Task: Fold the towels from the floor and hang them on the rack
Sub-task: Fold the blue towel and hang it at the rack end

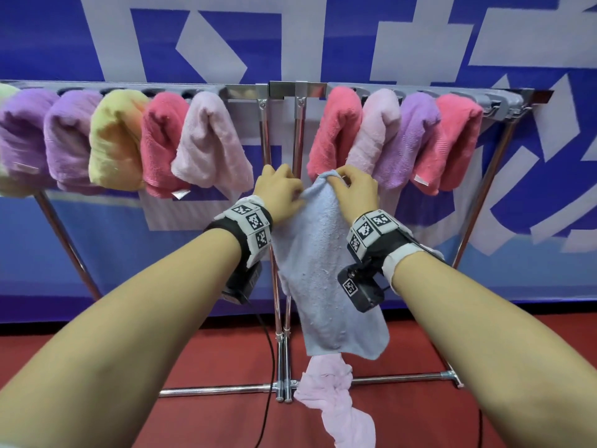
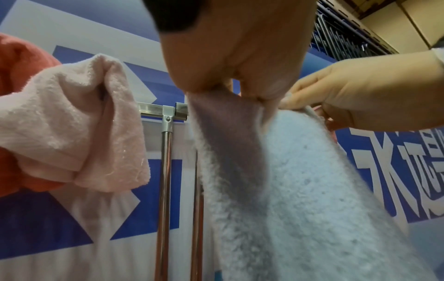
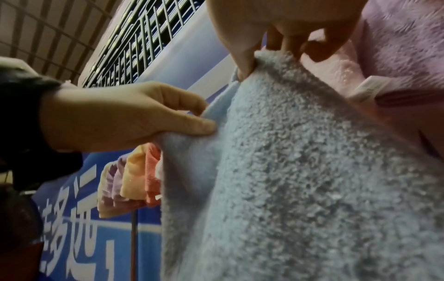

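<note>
A light blue towel (image 1: 323,263) hangs between both hands in front of the rack's middle posts. My left hand (image 1: 281,192) pinches its upper left edge, and my right hand (image 1: 352,189) pinches its top corner. The left wrist view shows the left hand (image 2: 238,91) pinching the blue towel (image 2: 300,190), with the right hand (image 2: 355,102) beside it. From the right wrist, the right hand (image 3: 261,55) grips the towel (image 3: 300,171) from above. A crumpled pink towel (image 1: 332,402) lies on the red floor below. The metal rack (image 1: 290,90) carries several folded towels.
The rack's top bar is bare only at its centre joint. Purple, yellow, red and pink towels (image 1: 113,140) fill the left side, red, pink and purple ones (image 1: 400,137) the right. A blue and white banner (image 1: 355,37) hangs behind. A black cable (image 1: 268,367) runs down to the floor.
</note>
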